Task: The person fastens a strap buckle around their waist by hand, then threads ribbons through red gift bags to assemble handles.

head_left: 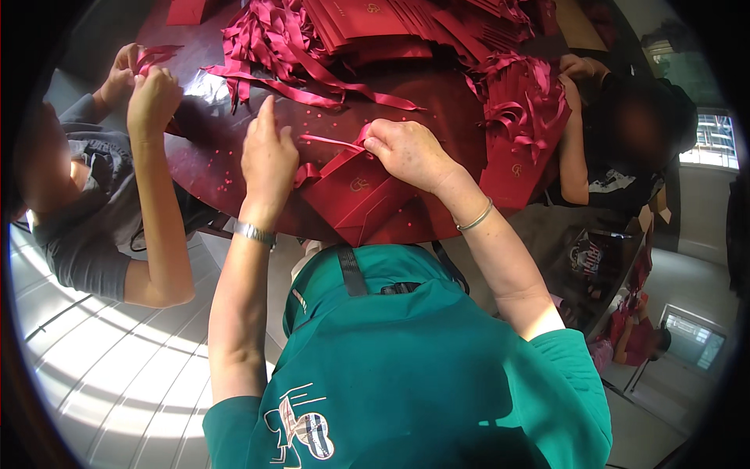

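Observation:
In front of me on the table lies a flat red paper gift bag (336, 194) with a gold emblem, its near corner by the table edge. My right hand (408, 155) pinches a red ribbon (332, 141) at the bag's far edge. The ribbon's loose end stretches left toward my other hand. My left hand (269, 160) is raised beside the bag, index finger stretched out, with nothing visible in it. A short ribbon loop (306, 173) shows at the bag's left edge, next to that hand.
Loose ribbons (269, 43) are heaped at the far left, beside stacked red bags (367, 19). More bags with ribbons (519, 117) stand at the right. Small red dots (226, 168) are scattered on the dark table (437, 86). People sit on both sides; the left one's hands (148, 90) hold a ribbon.

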A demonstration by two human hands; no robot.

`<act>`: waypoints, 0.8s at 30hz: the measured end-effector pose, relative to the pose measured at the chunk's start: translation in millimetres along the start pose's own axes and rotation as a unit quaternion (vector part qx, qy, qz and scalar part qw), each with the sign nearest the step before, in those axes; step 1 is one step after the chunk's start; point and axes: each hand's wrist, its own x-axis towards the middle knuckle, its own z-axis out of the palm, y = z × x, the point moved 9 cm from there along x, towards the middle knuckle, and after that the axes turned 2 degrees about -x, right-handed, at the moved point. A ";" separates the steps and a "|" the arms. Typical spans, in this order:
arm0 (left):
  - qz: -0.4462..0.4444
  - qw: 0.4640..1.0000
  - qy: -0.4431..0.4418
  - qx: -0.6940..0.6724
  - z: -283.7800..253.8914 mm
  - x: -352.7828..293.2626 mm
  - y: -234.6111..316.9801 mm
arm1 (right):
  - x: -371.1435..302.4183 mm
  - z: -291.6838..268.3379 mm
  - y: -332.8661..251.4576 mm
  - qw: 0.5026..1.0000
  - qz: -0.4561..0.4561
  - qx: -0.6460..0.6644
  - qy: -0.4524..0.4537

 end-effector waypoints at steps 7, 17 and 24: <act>0.147 0.977 -0.140 0.063 17.4 -67.4 34.2 | -10.7 -3.2 44.5 0.962 0.069 0.254 0.076; 0.171 0.961 -0.106 0.191 13.2 -79.5 55.2 | -92.8 -27.5 139.6 0.927 0.175 -0.062 0.325; 0.042 0.989 -0.139 0.015 11.2 -71.8 16.6 | -94.4 -26.0 136.4 0.951 0.201 0.037 0.231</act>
